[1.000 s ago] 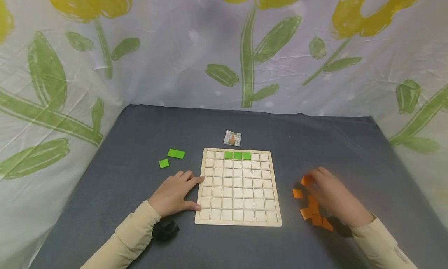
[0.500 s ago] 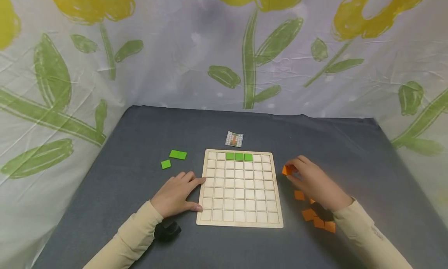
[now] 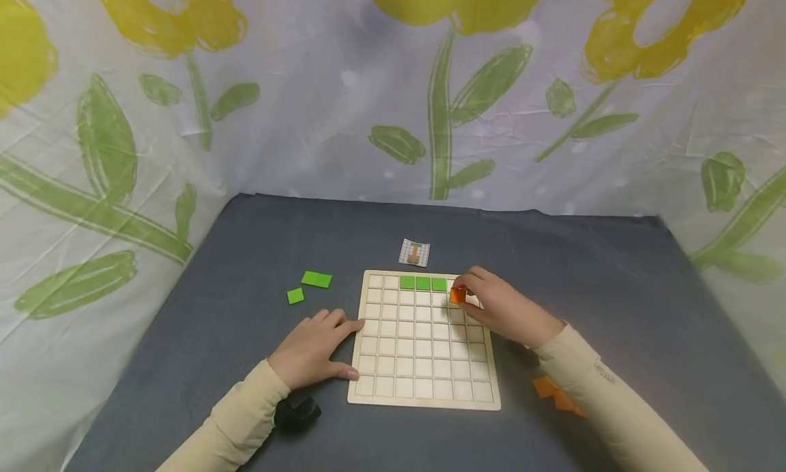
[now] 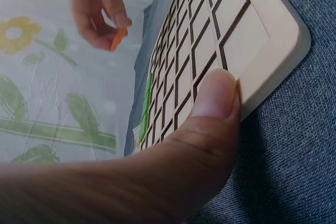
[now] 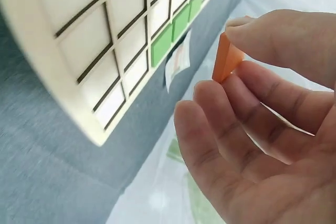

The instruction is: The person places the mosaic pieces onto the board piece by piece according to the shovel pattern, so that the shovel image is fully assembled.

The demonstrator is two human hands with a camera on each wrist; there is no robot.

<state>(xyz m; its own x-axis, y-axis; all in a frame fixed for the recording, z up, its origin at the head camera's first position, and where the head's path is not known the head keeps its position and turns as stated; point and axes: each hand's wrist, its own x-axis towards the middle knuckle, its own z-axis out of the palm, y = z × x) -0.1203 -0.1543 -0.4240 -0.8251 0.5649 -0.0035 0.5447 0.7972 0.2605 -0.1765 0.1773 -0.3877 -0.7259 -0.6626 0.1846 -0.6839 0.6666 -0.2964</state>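
My right hand (image 3: 500,308) pinches an orange square tile (image 3: 457,295) between thumb and fingertips, above the upper right of the wooden grid board (image 3: 424,405). In the right wrist view the tile (image 5: 226,59) is held on edge, clear of the board. Three green tiles (image 3: 423,284) lie side by side in the board's top row. My left hand (image 3: 316,349) is at the board's left edge, fingers and thumb spread. The left wrist view shows its thumb (image 4: 212,98) resting on the board's rim near a corner.
A small pattern card (image 3: 414,252) lies behind the board. Loose green tiles (image 3: 316,279) sit to the left. Several orange tiles (image 3: 555,393) lie to the right, partly hidden by the right sleeve. A black object (image 3: 297,415) is beside the left wrist.
My right hand has picked up an orange tile from the pile on the right and carried it left, over the board's upper right. The left hand has stayed at the board's edge.
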